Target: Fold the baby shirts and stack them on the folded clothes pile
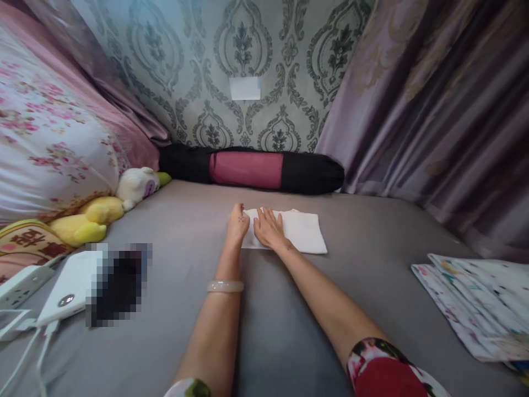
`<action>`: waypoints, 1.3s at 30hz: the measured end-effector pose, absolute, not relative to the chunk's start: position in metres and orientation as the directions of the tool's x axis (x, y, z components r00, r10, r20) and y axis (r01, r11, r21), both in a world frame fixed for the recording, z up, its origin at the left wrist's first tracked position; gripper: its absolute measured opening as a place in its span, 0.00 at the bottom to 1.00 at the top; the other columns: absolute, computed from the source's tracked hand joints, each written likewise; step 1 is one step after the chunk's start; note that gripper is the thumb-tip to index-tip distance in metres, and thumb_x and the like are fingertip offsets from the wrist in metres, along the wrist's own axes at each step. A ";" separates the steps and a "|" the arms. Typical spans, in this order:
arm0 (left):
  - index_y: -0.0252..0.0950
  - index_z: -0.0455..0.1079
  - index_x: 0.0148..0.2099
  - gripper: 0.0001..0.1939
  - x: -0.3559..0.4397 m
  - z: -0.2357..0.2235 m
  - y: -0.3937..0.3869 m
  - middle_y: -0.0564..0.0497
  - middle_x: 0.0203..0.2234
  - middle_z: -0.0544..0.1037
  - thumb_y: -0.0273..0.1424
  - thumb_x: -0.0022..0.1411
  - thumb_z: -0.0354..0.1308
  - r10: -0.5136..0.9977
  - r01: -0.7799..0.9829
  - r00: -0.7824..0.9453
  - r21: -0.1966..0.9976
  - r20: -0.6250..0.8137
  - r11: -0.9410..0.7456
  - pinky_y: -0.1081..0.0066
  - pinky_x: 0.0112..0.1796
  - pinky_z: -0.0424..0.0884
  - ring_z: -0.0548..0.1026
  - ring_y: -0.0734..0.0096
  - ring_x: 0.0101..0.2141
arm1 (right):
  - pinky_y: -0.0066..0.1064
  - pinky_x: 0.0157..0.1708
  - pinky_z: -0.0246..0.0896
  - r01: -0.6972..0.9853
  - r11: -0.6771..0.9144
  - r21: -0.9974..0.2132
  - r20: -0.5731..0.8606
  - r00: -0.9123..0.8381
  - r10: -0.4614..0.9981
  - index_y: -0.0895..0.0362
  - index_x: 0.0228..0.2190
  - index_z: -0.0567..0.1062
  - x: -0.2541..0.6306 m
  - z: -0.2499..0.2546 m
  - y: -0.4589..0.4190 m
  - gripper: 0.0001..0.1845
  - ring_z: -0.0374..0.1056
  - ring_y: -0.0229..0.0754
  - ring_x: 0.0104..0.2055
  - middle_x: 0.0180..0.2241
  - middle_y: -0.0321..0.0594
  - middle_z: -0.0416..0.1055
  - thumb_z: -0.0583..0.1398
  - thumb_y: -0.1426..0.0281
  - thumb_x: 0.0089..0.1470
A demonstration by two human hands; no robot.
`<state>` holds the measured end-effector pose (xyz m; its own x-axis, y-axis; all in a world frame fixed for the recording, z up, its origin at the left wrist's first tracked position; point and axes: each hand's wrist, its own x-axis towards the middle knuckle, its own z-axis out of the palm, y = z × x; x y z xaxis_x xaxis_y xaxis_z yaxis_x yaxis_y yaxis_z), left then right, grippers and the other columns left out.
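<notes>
A folded white cloth [306, 232] lies on the grey bed sheet, straight ahead of me. My right hand [269, 228] rests flat on its left part, fingers spread. At the cloth's left edge is my left hand [238, 224], closed, with its fingers curled around that edge; the fingertips are mostly hidden. A pale bangle [225, 286] circles my left wrist.
Along the wall lies a black and pink rolled bag [248, 169]. Plush toys [103, 208] line the left side, near a white power bank [68, 286] with cables and a power strip [25, 284]. Folded patterned fabric [479, 303] sits at the right.
</notes>
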<state>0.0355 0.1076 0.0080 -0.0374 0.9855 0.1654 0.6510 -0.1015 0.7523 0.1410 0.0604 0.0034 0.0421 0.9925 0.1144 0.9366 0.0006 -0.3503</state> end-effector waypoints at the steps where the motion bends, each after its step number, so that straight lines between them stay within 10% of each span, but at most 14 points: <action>1: 0.31 0.65 0.58 0.24 0.040 0.008 0.106 0.40 0.52 0.75 0.20 0.62 0.41 0.986 0.672 0.004 0.730 0.166 -0.125 0.68 0.53 0.65 0.71 0.65 0.54 | 0.53 0.65 0.28 0.948 -0.005 -0.319 0.118 0.045 0.992 0.59 0.65 0.55 0.149 0.002 0.056 0.30 0.39 0.50 0.69 0.68 0.46 0.46 0.41 0.62 0.65; 11: 0.34 0.68 0.53 0.18 0.059 -0.005 0.088 0.40 0.49 0.76 0.24 0.63 0.46 0.928 0.874 0.355 0.311 0.113 -0.373 0.65 0.53 0.63 0.71 0.61 0.53 | 0.60 0.62 0.29 0.976 -0.049 -0.210 0.059 0.063 0.996 0.51 0.65 0.56 0.170 -0.011 0.042 0.30 0.36 0.52 0.70 0.68 0.42 0.45 0.42 0.59 0.65; 21: 0.33 0.64 0.57 0.20 0.065 -0.003 0.084 0.38 0.55 0.71 0.24 0.66 0.42 0.903 0.860 0.411 0.272 0.130 -0.431 0.62 0.55 0.60 0.64 0.60 0.58 | 0.53 0.64 0.33 0.910 -0.100 -0.401 0.013 0.115 0.993 0.56 0.65 0.53 0.193 0.001 0.046 0.30 0.38 0.45 0.70 0.68 0.43 0.45 0.38 0.62 0.66; 28: 0.35 0.60 0.62 0.22 0.077 -0.011 0.079 0.38 0.64 0.60 0.38 0.71 0.40 0.895 0.844 0.438 0.304 0.083 -0.441 0.49 0.60 0.49 0.53 0.53 0.65 | 0.54 0.64 0.28 0.972 -0.129 -0.197 0.102 0.151 0.983 0.55 0.64 0.58 0.230 -0.005 0.023 0.29 0.39 0.53 0.69 0.68 0.46 0.46 0.43 0.60 0.65; 39: 0.37 0.58 0.64 0.26 0.073 -0.016 0.085 0.41 0.66 0.57 0.43 0.70 0.39 0.892 0.864 0.451 0.229 0.043 -0.448 0.53 0.61 0.50 0.53 0.55 0.65 | 0.55 0.64 0.31 0.973 -0.124 -0.193 0.071 0.140 0.988 0.53 0.64 0.57 0.235 -0.015 0.026 0.30 0.39 0.54 0.69 0.68 0.45 0.45 0.43 0.58 0.65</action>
<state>0.0732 0.0846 -0.0159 0.4509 0.8916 0.0432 0.8641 -0.4481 0.2290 0.2353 0.0262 -0.0147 0.1403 0.9876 0.0710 0.9734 -0.1245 -0.1926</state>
